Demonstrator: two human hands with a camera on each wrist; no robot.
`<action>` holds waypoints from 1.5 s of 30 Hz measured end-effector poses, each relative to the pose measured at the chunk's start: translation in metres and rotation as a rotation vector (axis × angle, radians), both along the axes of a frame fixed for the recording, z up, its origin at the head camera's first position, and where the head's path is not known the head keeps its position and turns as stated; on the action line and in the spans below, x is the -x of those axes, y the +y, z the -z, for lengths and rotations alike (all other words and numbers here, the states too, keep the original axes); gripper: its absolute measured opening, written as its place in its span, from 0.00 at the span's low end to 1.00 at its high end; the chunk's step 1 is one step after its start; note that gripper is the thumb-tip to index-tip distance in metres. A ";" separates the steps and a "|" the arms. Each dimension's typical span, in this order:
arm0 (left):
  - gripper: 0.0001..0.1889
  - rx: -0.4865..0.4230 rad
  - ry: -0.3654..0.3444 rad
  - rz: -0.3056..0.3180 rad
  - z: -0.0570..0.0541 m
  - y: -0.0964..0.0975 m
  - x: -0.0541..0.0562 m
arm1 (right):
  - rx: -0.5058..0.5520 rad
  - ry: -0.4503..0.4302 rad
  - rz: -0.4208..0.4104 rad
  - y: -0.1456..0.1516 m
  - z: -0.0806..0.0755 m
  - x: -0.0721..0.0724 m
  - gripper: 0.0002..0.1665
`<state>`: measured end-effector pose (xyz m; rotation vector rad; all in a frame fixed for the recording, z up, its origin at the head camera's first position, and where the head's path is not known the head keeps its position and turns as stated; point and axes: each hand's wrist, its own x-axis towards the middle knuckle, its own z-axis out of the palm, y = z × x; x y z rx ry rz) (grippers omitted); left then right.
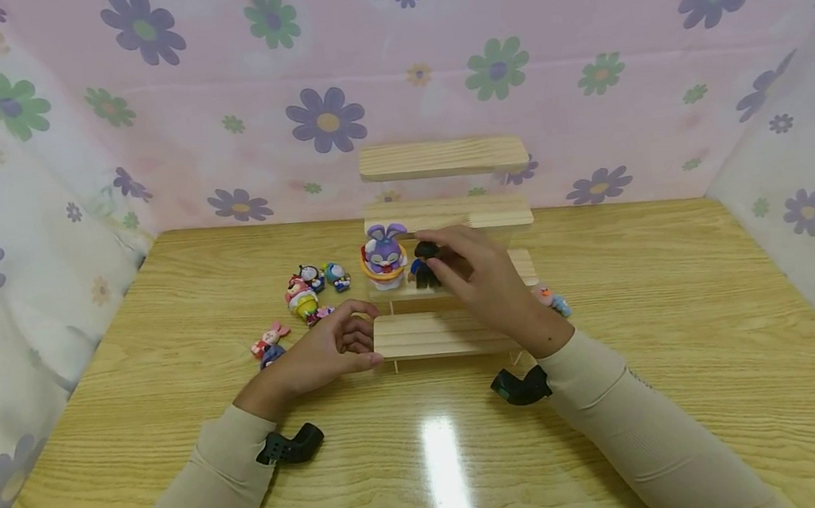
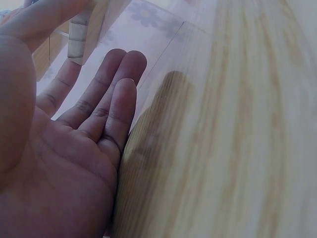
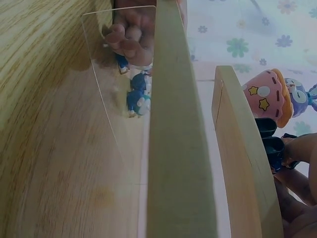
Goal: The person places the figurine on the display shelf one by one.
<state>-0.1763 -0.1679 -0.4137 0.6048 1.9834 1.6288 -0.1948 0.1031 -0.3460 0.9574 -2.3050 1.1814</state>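
Note:
My right hand [image 1: 481, 275] pinches a small toy figure [image 1: 423, 273] with black hair and dark blue-black clothes. The figure is upright at the second-lowest tier of a wooden display shelf [image 1: 424, 336]; its dark feet [image 3: 267, 141] show at the board's edge in the right wrist view. Left of it on that tier stands a purple rabbit figure [image 1: 383, 255] in a pink, star-marked cup [image 3: 262, 99]. My left hand [image 1: 330, 342] holds the left end of the lowest board, thumb at the front corner and index finger at the back; its other fingers [image 2: 104, 84] hang free.
Several small figures [image 1: 301, 300] lie on the table left of the shelf. Pink and blue figures [image 1: 552, 300] lie by its right end, partly behind my right wrist. The two upper boards [image 1: 442, 158] rise behind, before a flowered cloth [image 1: 385, 55]. Clear panels [image 3: 99, 89] support the boards.

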 end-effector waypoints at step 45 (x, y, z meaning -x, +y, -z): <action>0.31 0.009 0.022 0.010 -0.002 0.002 -0.001 | 0.041 0.211 0.325 0.123 0.004 -0.020 0.13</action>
